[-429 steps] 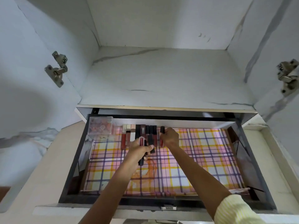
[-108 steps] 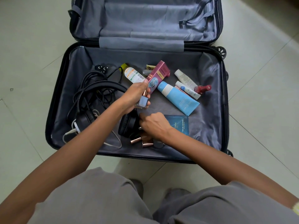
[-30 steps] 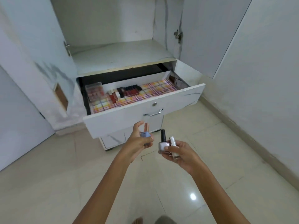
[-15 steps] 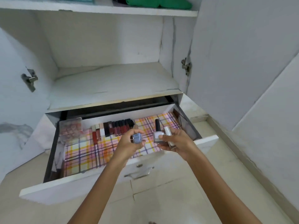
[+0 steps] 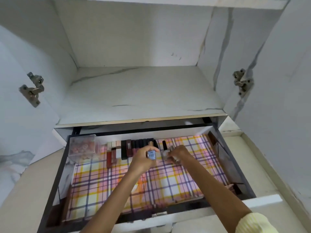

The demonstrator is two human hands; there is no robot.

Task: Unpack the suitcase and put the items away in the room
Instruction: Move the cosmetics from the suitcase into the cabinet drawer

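Observation:
Both my hands reach into the open drawer (image 5: 185,211), which is lined with plaid paper (image 5: 168,182). My left hand (image 5: 141,160) pinches a small pale-blue nail polish bottle (image 5: 151,155). My right hand (image 5: 179,153) holds a clear nail polish bottle with a black cap (image 5: 164,149) and another small bottle, mostly hidden by the fingers. Both hands hover just right of a row of lipsticks and dark tubes (image 5: 133,147) that stands along the drawer's back wall.
A clear plastic box of small round items (image 5: 82,147) sits in the drawer's back left corner. Above the drawer is a white marble-look shelf (image 5: 143,91). Cabinet doors stand open on both sides, with metal hinges (image 5: 32,89) (image 5: 242,81).
I have come closer to the cabinet. Both hands, still holding the nail polish bottles, have moved forward over the drawer front to the lipstick row at the back.

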